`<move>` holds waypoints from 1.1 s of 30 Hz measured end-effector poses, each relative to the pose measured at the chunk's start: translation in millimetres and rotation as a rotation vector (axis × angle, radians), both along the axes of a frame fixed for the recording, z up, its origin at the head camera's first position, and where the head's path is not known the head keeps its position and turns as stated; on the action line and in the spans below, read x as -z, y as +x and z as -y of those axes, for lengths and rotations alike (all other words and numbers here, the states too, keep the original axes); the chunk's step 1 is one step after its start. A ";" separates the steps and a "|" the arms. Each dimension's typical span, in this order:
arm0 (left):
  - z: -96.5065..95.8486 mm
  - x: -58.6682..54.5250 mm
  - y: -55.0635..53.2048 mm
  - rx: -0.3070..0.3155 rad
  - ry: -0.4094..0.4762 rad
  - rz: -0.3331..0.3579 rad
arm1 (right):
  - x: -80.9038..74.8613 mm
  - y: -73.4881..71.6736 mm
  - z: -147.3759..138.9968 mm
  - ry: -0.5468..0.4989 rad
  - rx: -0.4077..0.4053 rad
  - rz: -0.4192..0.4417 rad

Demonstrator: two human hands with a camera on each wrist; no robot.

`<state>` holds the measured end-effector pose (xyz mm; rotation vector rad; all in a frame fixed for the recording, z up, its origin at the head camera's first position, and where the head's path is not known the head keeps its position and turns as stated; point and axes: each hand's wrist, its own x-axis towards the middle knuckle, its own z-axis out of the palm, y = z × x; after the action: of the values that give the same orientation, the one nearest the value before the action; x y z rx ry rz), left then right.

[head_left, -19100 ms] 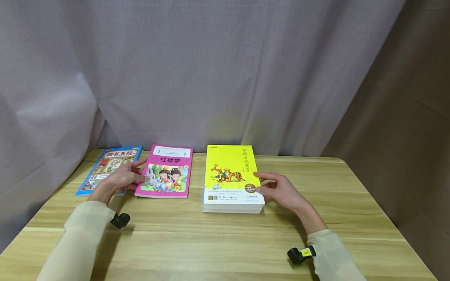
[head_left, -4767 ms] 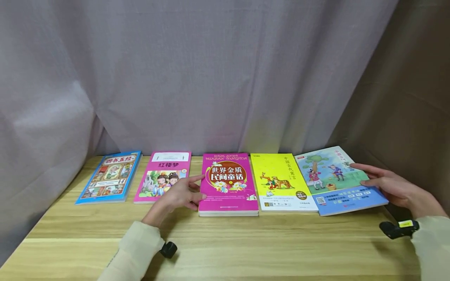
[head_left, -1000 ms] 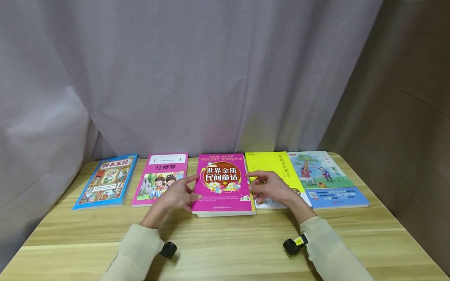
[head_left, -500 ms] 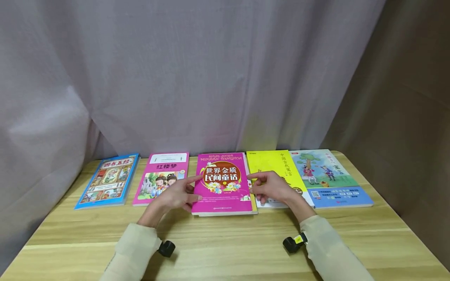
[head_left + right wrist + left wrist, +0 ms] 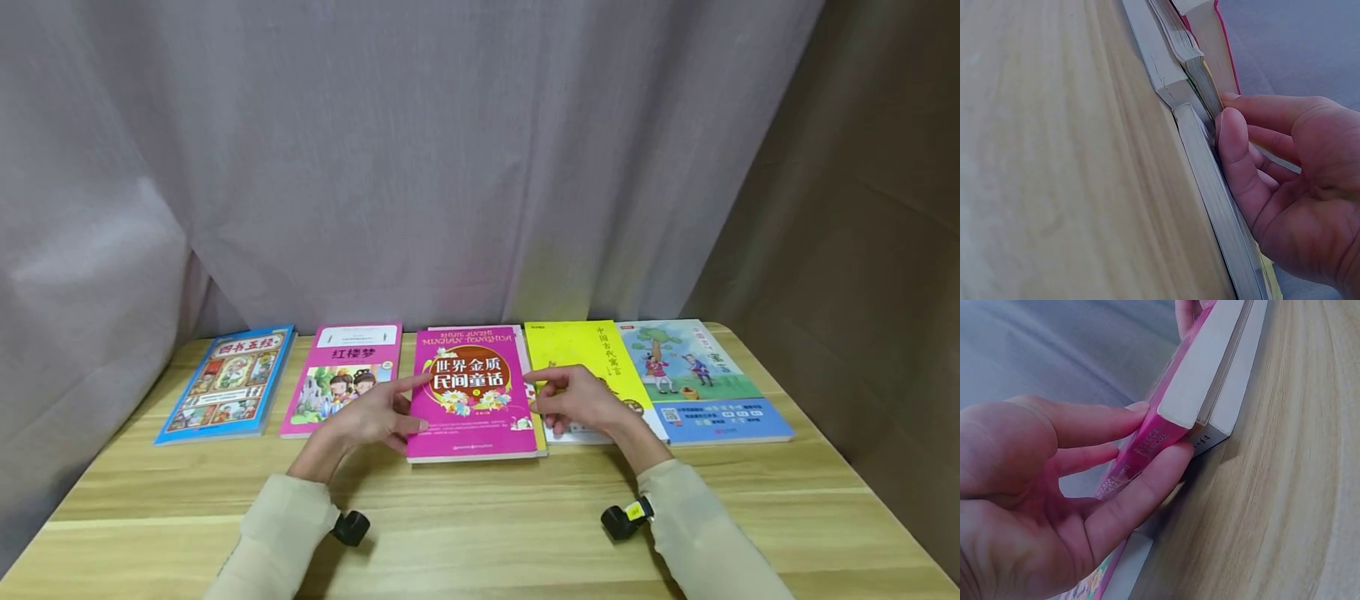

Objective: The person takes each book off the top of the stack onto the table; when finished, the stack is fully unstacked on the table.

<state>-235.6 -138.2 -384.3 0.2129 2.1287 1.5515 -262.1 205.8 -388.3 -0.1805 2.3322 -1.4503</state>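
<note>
In the head view a magenta book lies on top of a short stack in the middle of the table. My left hand grips its left side, with digits at the cover edge and under the spine in the left wrist view. A yellow-edged book below it shows along the right. At that side my right hand rests its index finger and thumb against the edges of the stack, its other fingers bent. The right wrist view shows the thumb at the yellow-edged book, close to the magenta cover.
Left of the stack lie a pink book and a blue-bordered book. On its right are a yellow book, partly behind my right hand, and a green-and-blue book. A grey curtain hangs behind the wooden table.
Earlier the yellow book topped the stack; it and the green-and-blue book now lie to the right. In the last second the magenta book has shifted slightly left and nearer, with my left hand.
</note>
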 end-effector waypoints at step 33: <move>16.2 -9.9 10.1 -0.013 0.187 -0.033 | 3.5 -1.6 1.2 0.029 0.042 0.021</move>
<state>-225.5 -154.4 -374.4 0.2901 2.0132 1.7673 -263.7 204.5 -391.8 -0.1078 2.3524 -1.4299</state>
